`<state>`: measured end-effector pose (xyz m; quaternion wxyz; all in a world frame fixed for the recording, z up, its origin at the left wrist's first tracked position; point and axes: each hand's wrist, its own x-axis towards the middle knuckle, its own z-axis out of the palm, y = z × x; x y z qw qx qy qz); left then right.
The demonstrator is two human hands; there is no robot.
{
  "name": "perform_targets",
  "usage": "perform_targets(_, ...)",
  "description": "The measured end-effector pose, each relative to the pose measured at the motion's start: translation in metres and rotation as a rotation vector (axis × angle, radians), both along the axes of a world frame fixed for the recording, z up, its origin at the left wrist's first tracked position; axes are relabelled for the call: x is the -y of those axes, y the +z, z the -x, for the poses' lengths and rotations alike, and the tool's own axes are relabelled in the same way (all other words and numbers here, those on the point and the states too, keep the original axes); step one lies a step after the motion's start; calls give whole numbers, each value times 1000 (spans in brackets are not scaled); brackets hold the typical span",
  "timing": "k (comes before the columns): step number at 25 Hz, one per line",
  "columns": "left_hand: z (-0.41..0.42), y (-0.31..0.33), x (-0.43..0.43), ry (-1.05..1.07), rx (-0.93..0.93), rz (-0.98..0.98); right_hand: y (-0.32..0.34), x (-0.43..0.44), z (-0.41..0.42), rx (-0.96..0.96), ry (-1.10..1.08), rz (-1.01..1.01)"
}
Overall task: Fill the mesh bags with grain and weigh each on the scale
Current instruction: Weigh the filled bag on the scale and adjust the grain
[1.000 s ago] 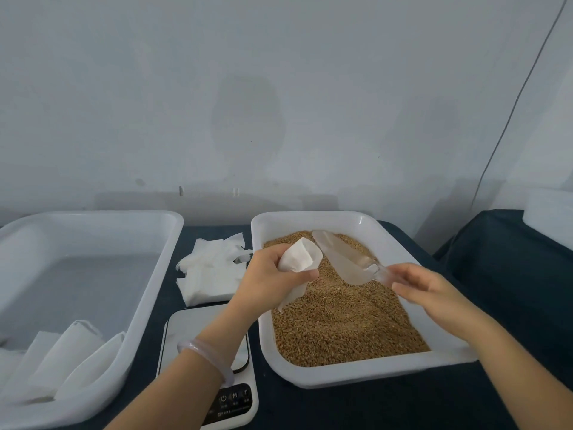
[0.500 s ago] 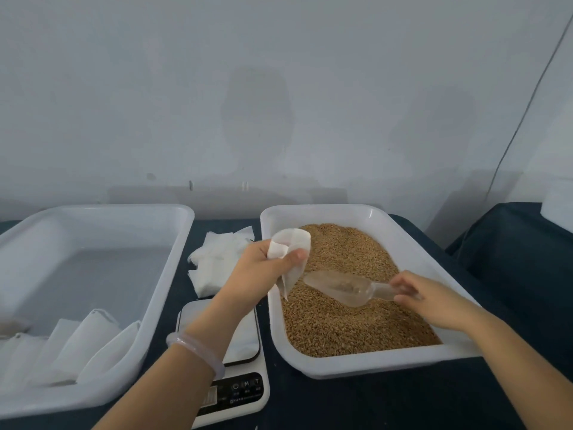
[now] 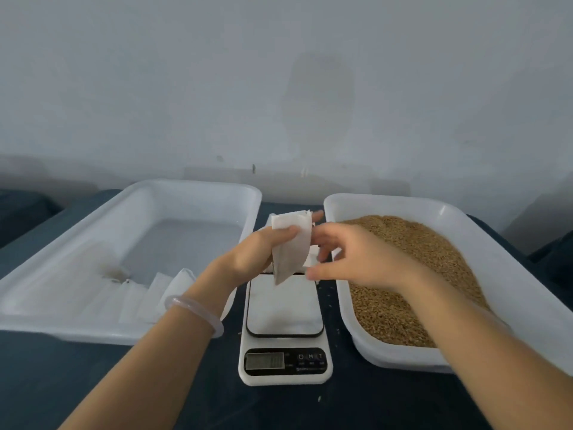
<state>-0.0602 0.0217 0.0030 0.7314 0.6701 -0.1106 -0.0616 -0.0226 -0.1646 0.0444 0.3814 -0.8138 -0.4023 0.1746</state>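
Left hand pinches mesh bag, now moved off grain to above scale; right hand has let go of the scoop, fingers spread and empty. Weighing looks next.

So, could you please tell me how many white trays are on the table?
2. The left tray, beside the scale, holds a few mesh bags; the right tray, across the scale, holds grain. None appears hidden.
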Motion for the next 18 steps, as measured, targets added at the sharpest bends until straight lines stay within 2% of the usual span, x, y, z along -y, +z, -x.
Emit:
perform_targets(3,2,-4,-9,-42,-59,-3,-12,-32,-2,-148,10,-92)
perform_targets(5,4,-4,-12,-120,-60,29,-20,-39,-6,-178,-20,-98)
perform_targets(6,6,-2,-13,-139,-50,-23,-24,-41,-9,-161,-38,-83)
perform_targets(7,8,0,-15,-130,-27,-120,-28,-42,-12,-109,-61,-44)
perform_targets(9,7,-2,-22,7,21,-491,-34,-45,-17,41,-107,82)
perform_targets(11,4,-10,-30,209,25,-1098,-39,-47,-20,150,-119,218)
perform_targets(12,1,-14,-31,246,53,-1328,-42,-49,-20,177,-115,277)
perform_targets(14,-4,-19,-28,247,87,-1513,-49,-53,-22,214,-100,384)
perform_targets(18,-14,-24,-18,232,153,-1634,-53,-59,-23,266,-85,549)
